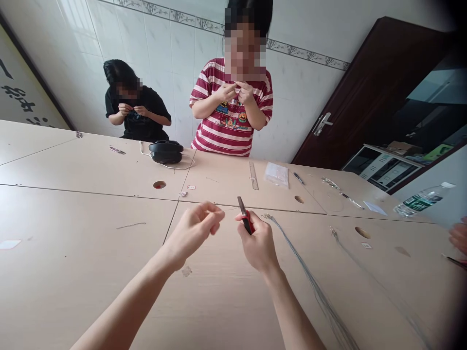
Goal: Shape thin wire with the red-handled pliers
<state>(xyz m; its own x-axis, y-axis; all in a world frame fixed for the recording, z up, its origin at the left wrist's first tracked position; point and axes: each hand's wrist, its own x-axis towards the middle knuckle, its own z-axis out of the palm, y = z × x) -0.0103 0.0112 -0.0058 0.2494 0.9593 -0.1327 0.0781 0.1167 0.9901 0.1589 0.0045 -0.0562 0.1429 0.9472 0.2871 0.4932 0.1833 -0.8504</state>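
In my right hand (258, 243) is a small pair of pliers (245, 218) with red and black handles, its dark jaws pointing up and away from me. My left hand (199, 228) is closed in a pinch just to the left of the jaws. A thin wire (232, 209) runs from its fingertips towards the pliers; whether the jaws grip it I cannot tell. Right of my right hand lies a bundle of long grey wires (297, 253) with small metal ends. A short twisted wire (131, 225) rests on the table to the left.
Beyond my hands lie a ruler (253, 176), a plastic bag (276, 175), a pen (298, 178) and a black headset-like device (166, 152). A second wire bundle (365, 272) and a water bottle (423, 199) are at right. Two people work across the table; another person's hand (458, 236) shows at right.
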